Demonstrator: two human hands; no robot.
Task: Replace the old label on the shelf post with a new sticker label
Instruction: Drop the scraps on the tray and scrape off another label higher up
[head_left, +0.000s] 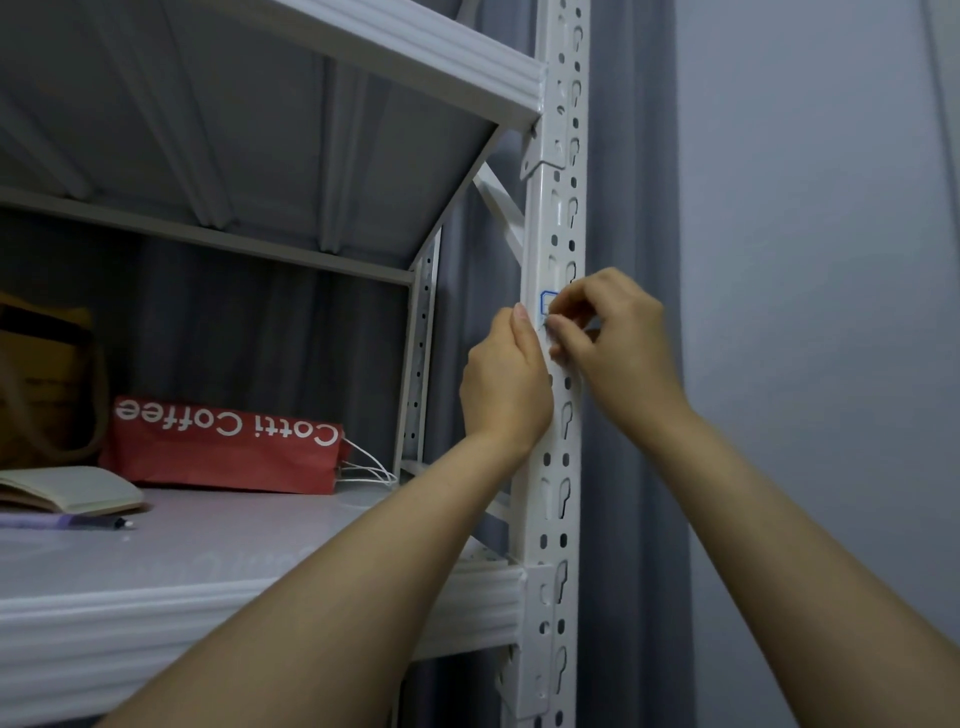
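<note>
We are gripping the post (555, 525) with our left hand (506, 384) while our right hand (618, 332) is pinching the label (545, 301) by its edge (peeling apparently just starting; new sticker unseen).

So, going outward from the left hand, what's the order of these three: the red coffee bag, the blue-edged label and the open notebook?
1. blue-edged label: on the shelf post, just above the left hand.
2. red coffee bag: lying at the back of the shelf, to the left.
3. open notebook: far left.
</note>
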